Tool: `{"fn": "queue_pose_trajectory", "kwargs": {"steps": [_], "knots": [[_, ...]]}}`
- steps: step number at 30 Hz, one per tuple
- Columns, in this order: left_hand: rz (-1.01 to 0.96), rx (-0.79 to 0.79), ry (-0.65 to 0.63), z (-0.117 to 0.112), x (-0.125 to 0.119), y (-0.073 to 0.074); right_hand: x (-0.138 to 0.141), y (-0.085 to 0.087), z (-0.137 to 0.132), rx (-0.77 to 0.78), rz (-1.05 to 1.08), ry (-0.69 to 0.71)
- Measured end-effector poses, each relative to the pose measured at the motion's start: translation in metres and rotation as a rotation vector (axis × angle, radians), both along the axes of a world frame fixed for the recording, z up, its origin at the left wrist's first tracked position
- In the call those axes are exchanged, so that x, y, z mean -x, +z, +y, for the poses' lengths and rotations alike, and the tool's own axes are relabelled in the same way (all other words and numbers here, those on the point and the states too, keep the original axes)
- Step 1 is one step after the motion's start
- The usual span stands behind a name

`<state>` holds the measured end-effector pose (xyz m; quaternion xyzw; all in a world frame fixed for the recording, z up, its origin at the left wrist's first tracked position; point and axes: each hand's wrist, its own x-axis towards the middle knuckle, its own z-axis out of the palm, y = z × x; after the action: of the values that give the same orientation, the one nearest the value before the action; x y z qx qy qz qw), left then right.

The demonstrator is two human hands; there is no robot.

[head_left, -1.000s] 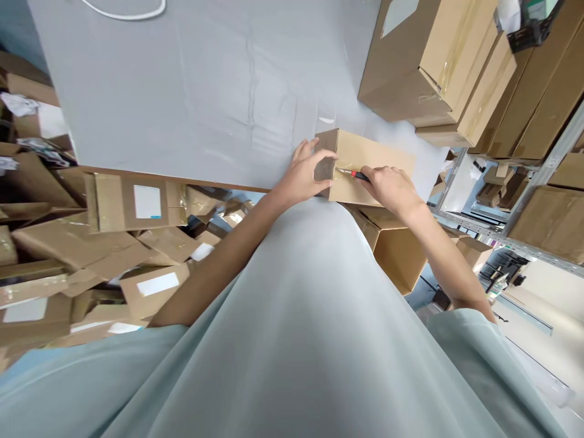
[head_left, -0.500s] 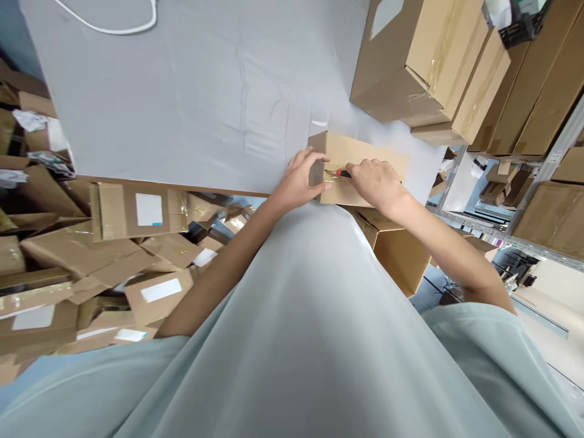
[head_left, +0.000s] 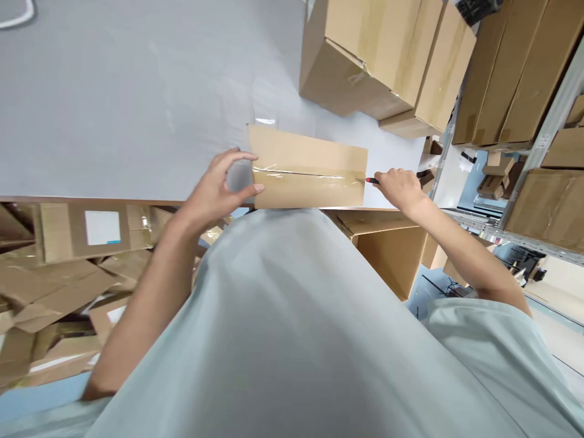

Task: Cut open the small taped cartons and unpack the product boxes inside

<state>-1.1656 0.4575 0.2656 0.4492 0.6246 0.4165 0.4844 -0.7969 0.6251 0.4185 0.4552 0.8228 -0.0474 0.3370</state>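
Note:
A long cardboard box (head_left: 310, 146) lies at the table's near edge, right in front of my body. Clear tape runs along its top, and a dark slit shows in the tape over the seam. My left hand (head_left: 228, 180) grips the box's left end, thumb and fingers apart on the top edge. In my right hand (head_left: 398, 187) is a red and black box cutter (head_left: 373, 180), fingers wrapped round the handle. Its tip is at the right end of the seam; the blade itself cannot be made out.
Large taped cardboard boxes (head_left: 374, 55) stand on the grey table (head_left: 114, 109) at the back right. Below the table edge sits an open carton (head_left: 387, 255). Many discarded cartons (head_left: 64, 286) are heaped at left. A metal shelf (head_left: 542, 134) holds more boxes at right.
The box cutter has travelled right along the seam to the box's right end, leaving a slit. My left hand stays on the left end. The view has shifted right.

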Motion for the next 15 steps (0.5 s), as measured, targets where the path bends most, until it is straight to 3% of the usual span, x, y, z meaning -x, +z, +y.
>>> {"fn": "queue_pose_trajectory", "kwargs": {"steps": [3, 6, 9, 12, 15], "knots": [[0.031, 0.083, 0.045, -0.002, -0.004, 0.004, -0.059, -0.003, 0.019, -0.074, -0.048, -0.058], [0.021, 0.163, 0.103, -0.004, -0.008, 0.007, -0.122, -0.008, 0.041, -0.094, -0.085, -0.219], [-0.010, 0.188, 0.149, -0.006, -0.009, 0.007, -0.167, -0.027, 0.054, -0.004, 0.146, -0.386], [-0.062, 0.180, 0.193, -0.011, -0.006, 0.005, -0.165, -0.076, 0.044, 0.135, 0.546, -0.669], [-0.073, 0.174, 0.252, -0.019, 0.003, 0.002, -0.119, -0.136, 0.017, 0.281, 0.886, -0.999]]}}
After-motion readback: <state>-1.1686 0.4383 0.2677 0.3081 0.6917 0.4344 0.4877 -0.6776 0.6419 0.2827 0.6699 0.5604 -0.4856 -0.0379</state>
